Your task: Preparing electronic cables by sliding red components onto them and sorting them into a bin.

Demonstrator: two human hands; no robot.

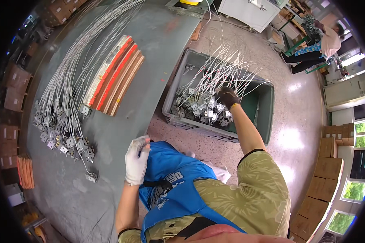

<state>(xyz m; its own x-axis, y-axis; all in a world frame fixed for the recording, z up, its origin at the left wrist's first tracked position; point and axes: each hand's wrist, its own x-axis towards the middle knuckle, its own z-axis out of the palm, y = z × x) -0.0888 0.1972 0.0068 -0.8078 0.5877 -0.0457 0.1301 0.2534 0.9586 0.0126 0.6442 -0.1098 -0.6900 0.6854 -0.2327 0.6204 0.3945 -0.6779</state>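
Note:
My right hand (228, 97), in a dark glove, reaches into a grey plastic bin (268, 117). It is at the white wires (221, 73) of several small metal parts (205, 107) heaped there; its fingertips are hidden, so any hold on the wires cannot be made out. My left hand (136, 160), in a white glove, is by the table's edge. Its fingers are loosely bent and apart from the thumb, with nothing seen between them. On the grey table (121, 162) lies another heap of metal parts (63, 133) with long white wires (71, 60).
Wooden strips with red edges (113, 77) lie on the table beside the wires. One metal part (92, 177) rests apart from the heap. Cardboard boxes (322, 188) are stacked along the right wall. Another person (326, 44) is at the far right. A white cabinet (247, 14) stands behind the bin.

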